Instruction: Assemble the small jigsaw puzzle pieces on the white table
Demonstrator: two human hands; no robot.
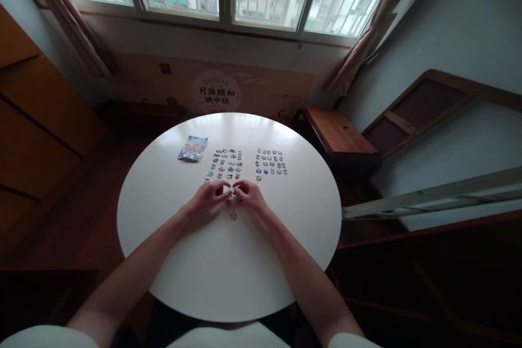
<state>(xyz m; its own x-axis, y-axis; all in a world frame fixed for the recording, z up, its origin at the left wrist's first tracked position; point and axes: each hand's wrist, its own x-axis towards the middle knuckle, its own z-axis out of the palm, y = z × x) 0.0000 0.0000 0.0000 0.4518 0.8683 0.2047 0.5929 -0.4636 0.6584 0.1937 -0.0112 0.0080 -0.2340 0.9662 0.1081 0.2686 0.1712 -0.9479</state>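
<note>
Here, above a round white counter (pixel 228 272), the fingers of the left hand (pixel 207 196) and right hand (pixel 250 196) pinch a small jigsaw piece (pixel 232 190), near rows of loose pieces (pixel 221 169) and a printed packet (pixel 193 149), contents unseen, farther left.

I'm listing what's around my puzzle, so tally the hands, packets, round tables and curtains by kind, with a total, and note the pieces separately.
Hands: 2
Packet: 1
Round table: 1
Curtains: 2
Total: 6
Pieces: some hidden by the hands, so no sure count.
</note>
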